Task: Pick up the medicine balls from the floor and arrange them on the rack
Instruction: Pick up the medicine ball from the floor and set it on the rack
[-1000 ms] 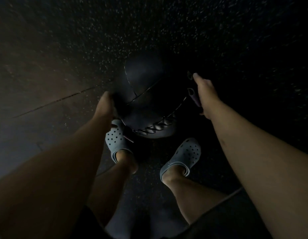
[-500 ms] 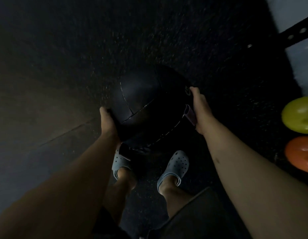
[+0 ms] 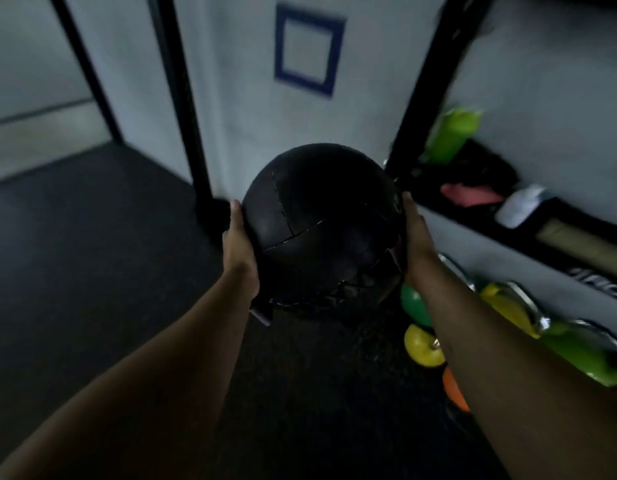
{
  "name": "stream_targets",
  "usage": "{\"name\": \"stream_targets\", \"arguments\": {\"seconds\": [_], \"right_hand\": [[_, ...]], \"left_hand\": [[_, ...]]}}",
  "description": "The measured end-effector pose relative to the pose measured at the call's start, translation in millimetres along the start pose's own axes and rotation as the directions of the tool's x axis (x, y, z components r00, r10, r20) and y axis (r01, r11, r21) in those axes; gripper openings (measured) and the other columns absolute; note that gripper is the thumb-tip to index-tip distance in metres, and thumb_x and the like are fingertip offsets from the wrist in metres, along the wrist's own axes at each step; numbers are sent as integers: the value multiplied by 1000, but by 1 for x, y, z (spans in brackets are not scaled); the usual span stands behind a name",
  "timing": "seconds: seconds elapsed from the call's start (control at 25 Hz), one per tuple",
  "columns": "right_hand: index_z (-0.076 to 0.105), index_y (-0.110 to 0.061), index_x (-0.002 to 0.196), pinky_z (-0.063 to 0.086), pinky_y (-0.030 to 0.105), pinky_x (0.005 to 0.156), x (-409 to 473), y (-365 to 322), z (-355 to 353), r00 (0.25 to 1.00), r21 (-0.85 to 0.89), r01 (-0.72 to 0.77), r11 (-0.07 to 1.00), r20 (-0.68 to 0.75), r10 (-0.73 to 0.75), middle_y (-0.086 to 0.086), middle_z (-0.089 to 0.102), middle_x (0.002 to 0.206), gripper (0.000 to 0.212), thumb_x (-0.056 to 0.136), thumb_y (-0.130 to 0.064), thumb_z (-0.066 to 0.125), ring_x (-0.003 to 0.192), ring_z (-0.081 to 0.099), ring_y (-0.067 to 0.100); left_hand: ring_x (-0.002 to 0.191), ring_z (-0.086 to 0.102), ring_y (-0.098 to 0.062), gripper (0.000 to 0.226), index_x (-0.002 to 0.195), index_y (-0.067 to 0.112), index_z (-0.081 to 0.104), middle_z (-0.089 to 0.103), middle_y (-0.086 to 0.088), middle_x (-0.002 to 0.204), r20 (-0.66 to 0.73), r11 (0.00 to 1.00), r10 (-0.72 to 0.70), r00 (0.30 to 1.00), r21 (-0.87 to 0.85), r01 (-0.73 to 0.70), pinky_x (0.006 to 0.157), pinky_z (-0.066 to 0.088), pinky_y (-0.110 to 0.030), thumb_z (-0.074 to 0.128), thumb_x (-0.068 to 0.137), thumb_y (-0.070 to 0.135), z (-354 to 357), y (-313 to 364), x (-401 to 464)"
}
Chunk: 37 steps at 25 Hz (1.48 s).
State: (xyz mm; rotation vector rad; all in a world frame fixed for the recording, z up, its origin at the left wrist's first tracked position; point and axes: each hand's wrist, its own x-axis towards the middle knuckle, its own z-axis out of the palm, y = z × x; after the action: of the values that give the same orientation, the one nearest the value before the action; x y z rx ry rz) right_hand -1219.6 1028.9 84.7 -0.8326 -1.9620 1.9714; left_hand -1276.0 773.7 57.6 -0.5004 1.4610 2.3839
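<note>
A large black stitched medicine ball (image 3: 321, 223) hangs in the air in front of me, clamped between both palms. My left hand (image 3: 238, 249) presses its left side and my right hand (image 3: 415, 237) presses its right side. A black rack (image 3: 438, 199) stands just right of the ball, its upright post rising past the ball's upper right edge. The shelf holds a bright green bottle (image 3: 452, 135), a pink item and a white item.
Coloured kettlebells lie on the floor under the rack: green (image 3: 416, 306), yellow (image 3: 423, 346), orange (image 3: 454, 389), and more yellow-green ones (image 3: 577, 351) to the right. A black post (image 3: 193, 140) stands left of the ball before a white wall. Dark rubber floor (image 3: 92, 254) spreads left.
Both hands have lifted the ball from the floor near my feet up to about chest height. My view has swung up from the floor to the wall and rack.
</note>
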Motion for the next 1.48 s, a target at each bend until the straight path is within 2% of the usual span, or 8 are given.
{"name": "stream_targets", "arguments": {"seconds": [0.12, 0.24, 0.44, 0.64, 1.0, 1.28, 1.4, 1.48], "right_hand": [[50, -13, 157, 44, 51, 121, -32, -94, -72, 980, 56, 155, 986, -135, -146, 11, 57, 158, 82, 99, -71, 47, 146, 55, 32], [48, -13, 157, 44, 55, 120, -67, -164, -145, 933, 135, 303, 943, -243, -265, 15, 57, 157, 94, 91, -80, 48, 144, 55, 36], [58, -12, 145, 48, 54, 116, -113, -228, -256, 816, 318, 529, 787, -445, -369, 17, 67, 143, 71, 97, -64, 59, 131, 65, 36], [53, -10, 151, 47, 54, 118, -132, -255, -366, 778, 328, 586, 742, -485, -400, 18, 64, 148, 69, 101, -58, 56, 134, 64, 37], [53, -12, 150, 50, 54, 116, -76, -384, -532, 655, 242, 731, 638, -512, -556, 16, 65, 146, 66, 103, -58, 52, 133, 64, 36], [65, -19, 110, 58, 45, 102, 3, -411, -583, 470, 206, 864, 458, -657, -590, 2, 72, 107, 12, 107, -26, 55, 113, 66, 28], [70, -20, 112, 57, 39, 103, 32, -403, -592, 368, 57, 890, 453, -676, -639, 6, 71, 117, 17, 108, -20, 54, 114, 64, 23], [72, -17, 125, 55, 37, 111, 54, -405, -594, 337, -105, 857, 504, -626, -703, 11, 67, 136, 26, 109, -26, 54, 115, 67, 16]], "left_hand": [[130, 62, -41, 104, 145, 27, 60, 66, -11, 143, 248, 993, 85, 965, 57, -102, 113, 46, -59, 59, 63, 90, 98, 64, -46], [138, 59, -35, 102, 150, 18, 54, 62, -10, 150, 456, 949, 238, 858, 77, -305, 118, 44, -54, 54, 73, 85, 190, 102, -95], [130, 64, -32, 96, 141, 24, 65, 71, -6, 139, 631, 930, 282, 722, 5, -368, 116, 46, -51, 60, 68, 87, 306, 101, -169], [121, 68, -29, 93, 133, 28, 69, 75, 0, 129, 653, 932, 317, 688, -80, -354, 111, 50, -51, 67, 59, 85, 408, 68, -230], [129, 64, -28, 102, 148, 29, 56, 67, -3, 141, 733, 842, 459, 502, -178, -510, 113, 48, -52, 64, 65, 89, 614, 76, -278], [141, 53, -26, 105, 153, 34, 50, 56, -1, 153, 672, 779, 542, 504, -177, -601, 119, 42, -52, 65, 65, 89, 715, 59, -249], [145, 48, -21, 94, 149, 34, 54, 51, 3, 154, 659, 679, 629, 411, -209, -704, 121, 40, -48, 68, 69, 81, 740, 41, -234], [143, 47, -15, 85, 145, 35, 56, 50, 6, 151, 676, 539, 681, 282, -201, -818, 121, 39, -41, 70, 72, 75, 760, 34, -223]]}}
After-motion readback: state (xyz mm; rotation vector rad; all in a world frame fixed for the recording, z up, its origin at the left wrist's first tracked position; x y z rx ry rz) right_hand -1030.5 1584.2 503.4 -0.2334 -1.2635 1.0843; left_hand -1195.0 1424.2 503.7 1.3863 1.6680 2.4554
